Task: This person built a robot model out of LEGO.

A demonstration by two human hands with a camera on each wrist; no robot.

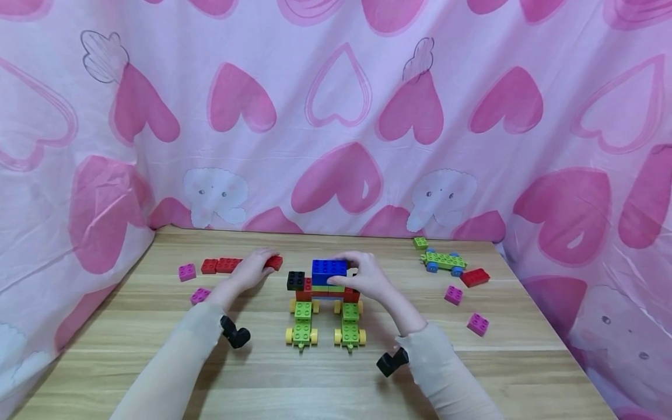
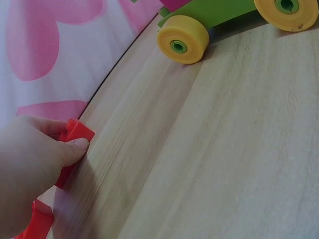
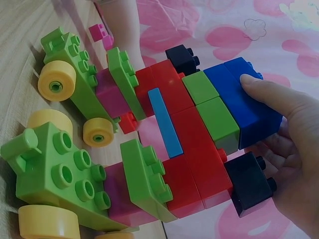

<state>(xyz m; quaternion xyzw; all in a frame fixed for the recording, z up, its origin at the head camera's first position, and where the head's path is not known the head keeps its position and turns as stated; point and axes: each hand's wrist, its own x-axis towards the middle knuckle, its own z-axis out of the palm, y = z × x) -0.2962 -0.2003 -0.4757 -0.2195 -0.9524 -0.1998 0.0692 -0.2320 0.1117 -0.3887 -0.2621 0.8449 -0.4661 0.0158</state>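
Note:
My left hand (image 1: 252,272) pinches a red brick (image 2: 79,132) between thumb and fingers at the table's back, left of the built model. Another red brick (image 2: 41,219) lies beneath that hand in the left wrist view. My right hand (image 1: 369,276) holds the blue bricks (image 1: 329,273) at the model's top, thumb on one face. Below these are light green bricks (image 3: 217,122), red bricks (image 3: 199,149) and a black brick (image 1: 296,281) at each side. Two green wheeled bases (image 1: 302,332) with yellow wheels (image 3: 56,80) carry the model, with purple bricks (image 3: 112,94) on them.
On the left lie red bricks (image 1: 227,266) in a row and magenta bricks (image 1: 186,272). To the right stand a green car base (image 1: 444,260) with blue wheels, a green brick (image 1: 420,242), a red brick (image 1: 475,277) and magenta bricks (image 1: 478,324). A heart-patterned curtain (image 1: 336,116) borders the table.

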